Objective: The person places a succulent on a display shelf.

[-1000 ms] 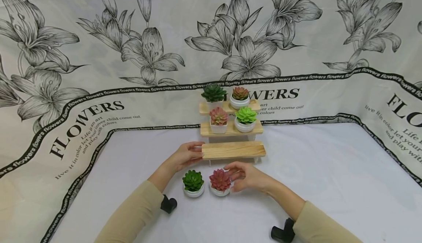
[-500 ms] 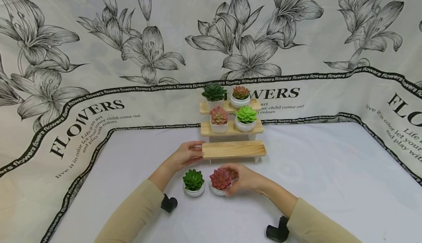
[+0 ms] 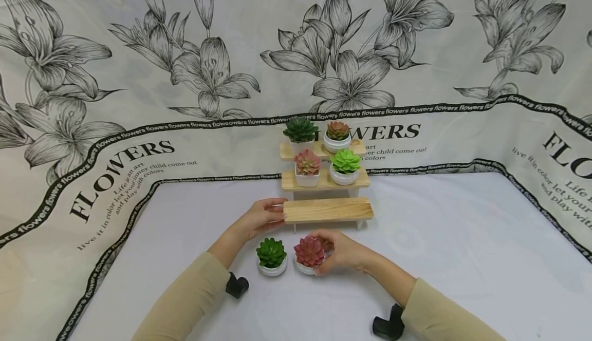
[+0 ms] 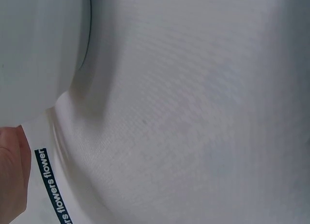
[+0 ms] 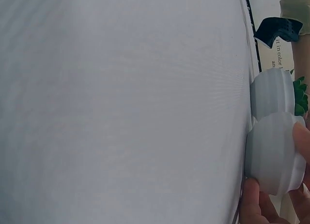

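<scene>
My left hand [image 3: 260, 219] holds the left end of the lowest step of a wooden tiered plant stand [image 3: 328, 210], fingers behind the board and thumb at its front. A red potted succulent [image 3: 309, 252] stands on the white cloth before the stand. My right hand [image 3: 344, 251] grips it from the right; in the right wrist view the thumb and fingers lie round its white pot [image 5: 273, 156]. Just left of it sits a green potted succulent [image 3: 271, 256]. Part of the left hand [image 4: 10, 173] shows at the left wrist view's lower edge, below a large white curved surface [image 4: 36, 50].
On the top step stand a dark green succulent [image 3: 300, 130] and an orange one [image 3: 337, 131]. The middle step bears a pink succulent [image 3: 307, 164] and a bright green one [image 3: 344, 162]. Behind the stand rises a flower-printed cloth [image 3: 231, 151]. Black wrist devices [image 3: 237, 285] sit at both sleeves.
My right hand has moved left onto the red succulent's pot, its fingers closing round it, and then stayed there. The left hand has kept its place on the stand.
</scene>
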The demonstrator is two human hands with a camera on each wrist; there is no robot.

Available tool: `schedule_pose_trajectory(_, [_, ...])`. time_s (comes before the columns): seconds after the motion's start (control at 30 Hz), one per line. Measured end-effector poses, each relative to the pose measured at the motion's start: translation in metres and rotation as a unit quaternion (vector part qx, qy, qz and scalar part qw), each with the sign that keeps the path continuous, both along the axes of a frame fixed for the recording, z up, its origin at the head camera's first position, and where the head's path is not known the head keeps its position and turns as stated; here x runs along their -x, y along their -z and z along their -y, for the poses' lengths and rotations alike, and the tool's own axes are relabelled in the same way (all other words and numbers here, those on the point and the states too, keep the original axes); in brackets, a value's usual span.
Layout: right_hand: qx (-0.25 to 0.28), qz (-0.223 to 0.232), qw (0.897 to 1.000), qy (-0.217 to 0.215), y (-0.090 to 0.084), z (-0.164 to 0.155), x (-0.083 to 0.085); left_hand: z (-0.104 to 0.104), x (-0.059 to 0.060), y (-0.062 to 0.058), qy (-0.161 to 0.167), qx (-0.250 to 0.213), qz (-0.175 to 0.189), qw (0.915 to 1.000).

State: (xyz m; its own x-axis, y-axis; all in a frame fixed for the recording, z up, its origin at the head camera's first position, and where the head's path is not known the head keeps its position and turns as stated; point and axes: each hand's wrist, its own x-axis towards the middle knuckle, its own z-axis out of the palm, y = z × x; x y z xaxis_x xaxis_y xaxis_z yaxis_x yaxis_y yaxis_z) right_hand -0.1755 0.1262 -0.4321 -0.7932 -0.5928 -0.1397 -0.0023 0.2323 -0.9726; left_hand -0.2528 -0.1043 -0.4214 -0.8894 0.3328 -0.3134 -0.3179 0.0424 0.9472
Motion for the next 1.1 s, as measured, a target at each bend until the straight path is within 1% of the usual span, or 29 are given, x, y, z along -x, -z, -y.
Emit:
schedule_pose_trajectory(0.53, [-0.003, -0.001, 1.000, 0.003, -0.0013, 0.0007, -0.0014, 0.0002, -0.0008, -0.0005, 0.002, -0.001, 0.000, 1.0000])
schedule_pose_trajectory(0.83, [-0.004, -0.005, 1.000, 0.005, -0.0017, 0.0002, -0.0022, 0.0003, -0.0007, -0.0008, -0.002, 0.002, 0.002, 1.0000])
schedule_pose_trajectory(1.1, [-0.020, -0.004, 1.000, 0.017, -0.0062, 0.0003, 0.0001, -0.0002, -0.0013, -0.0014, -0.001, 0.003, 0.001, 1.0000])
